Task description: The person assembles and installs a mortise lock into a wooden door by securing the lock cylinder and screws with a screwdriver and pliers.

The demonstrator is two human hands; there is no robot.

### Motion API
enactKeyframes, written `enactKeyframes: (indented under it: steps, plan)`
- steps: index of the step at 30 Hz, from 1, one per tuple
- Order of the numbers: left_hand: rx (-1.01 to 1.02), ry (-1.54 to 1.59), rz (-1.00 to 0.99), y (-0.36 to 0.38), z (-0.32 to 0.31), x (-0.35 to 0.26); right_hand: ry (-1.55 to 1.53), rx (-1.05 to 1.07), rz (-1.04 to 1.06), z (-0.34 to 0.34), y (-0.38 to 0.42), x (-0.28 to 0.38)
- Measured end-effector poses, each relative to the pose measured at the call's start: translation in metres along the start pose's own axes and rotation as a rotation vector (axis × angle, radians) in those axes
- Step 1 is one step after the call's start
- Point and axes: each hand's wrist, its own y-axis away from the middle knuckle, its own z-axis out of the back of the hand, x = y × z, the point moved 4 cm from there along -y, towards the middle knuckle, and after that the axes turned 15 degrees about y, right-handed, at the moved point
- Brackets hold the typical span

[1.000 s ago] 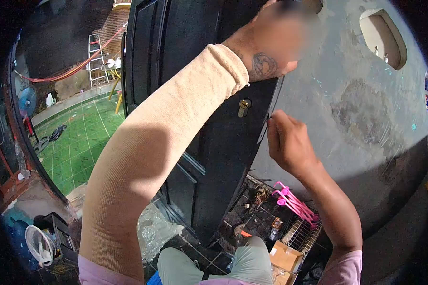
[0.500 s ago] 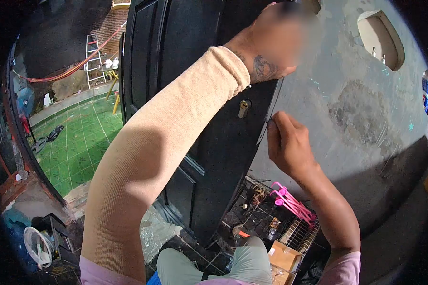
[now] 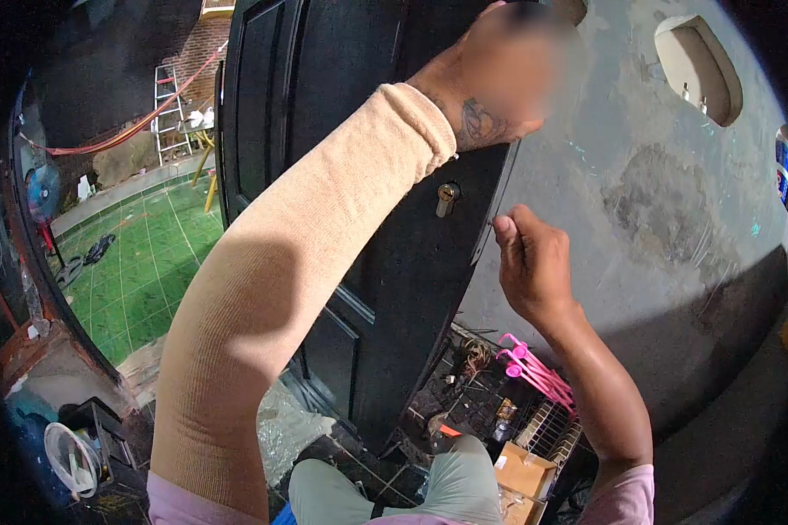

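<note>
A black panelled door [image 3: 390, 280] stands ajar in front of me, with a brass lock cylinder [image 3: 447, 194] near its edge. My left hand [image 3: 503, 96] is up by the upper part of the door edge; a blur covers its fingers and whatever they touch. A beige sleeve covers that forearm. Beside the door edge, just below and right of the lock cylinder, is my right hand [image 3: 538, 267]. Its fingers are closed in a pinch, thumb against the index finger. What they hold, if anything, is too small to make out.
A grey wall [image 3: 604, 219] with a niche [image 3: 699, 70] rises at the right. Pink hangers [image 3: 538, 374], a wire rack [image 3: 547, 429] and a cardboard box [image 3: 524, 472] are on the floor below. Clear plastic wrap [image 3: 289, 429] and a white bucket [image 3: 70, 459] lie left.
My right hand has shifted slightly and turned, its fingertips a little apart from the door edge. My left hand stays in about the same place. The view has moved slightly.
</note>
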Motion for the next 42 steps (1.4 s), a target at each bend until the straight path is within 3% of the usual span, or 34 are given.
enactKeyframes:
  steps: [7, 10, 13, 16, 21, 22, 25, 27, 30, 33, 34, 37, 40, 42]
  plan:
    - [0.03, 0.003, 0.014, 0.0, -0.001, -0.001, -0.097, -0.116, 0.13, -0.004, 0.002, 0.0]
    - [0.036, -0.015, 0.014, 0.0, 0.0, -0.002, 0.014, 0.039, 0.038, -0.006, 0.001, -0.002]
    - [0.048, 0.029, 0.03, -0.001, 0.004, -0.002, -0.122, -0.005, -0.017, 0.005, 0.0, 0.009]
    - [0.032, 0.042, 0.026, 0.0, 0.005, -0.003, -0.092, -0.15, 0.177, -0.004, 0.001, 0.004]
    - [0.09, -0.018, 0.069, -0.002, 0.002, -0.001, -0.015, 0.111, -0.033, 0.0, -0.002, 0.002]
    - [0.034, -0.091, 0.063, -0.001, -0.002, 0.0, -0.007, 0.163, -0.082, 0.0, -0.002, 0.0]
    - [-0.069, -0.228, 0.06, 0.003, -0.012, 0.004, -0.073, -0.092, 0.207, 0.0, 0.0, 0.008]
    - [-0.045, -0.205, 0.081, 0.004, -0.014, 0.007, -0.058, -0.067, 0.187, -0.006, -0.001, 0.005]
    - [-0.221, -0.176, -0.063, 0.011, -0.008, 0.0, -0.051, 0.007, 0.091, -0.007, -0.002, 0.005]
    - [-0.465, 0.052, 0.009, 0.034, 0.027, -0.041, -0.049, 0.075, 0.021, -0.007, -0.002, 0.008]
    - [-0.485, 0.048, 0.195, 0.053, 0.029, -0.052, -0.044, 0.088, 0.005, -0.007, -0.002, 0.007]
    - [-0.417, 0.124, 0.777, 0.111, 0.018, -0.082, 0.012, -0.046, 0.225, -0.009, 0.0, 0.003]
    - [-0.482, 0.385, 0.796, 0.125, -0.007, -0.081, 0.155, -0.02, 0.371, -0.003, -0.002, 0.005]
    - [-0.467, 0.427, 0.847, 0.125, -0.013, -0.077, 0.078, 0.017, 0.293, -0.004, -0.004, 0.005]
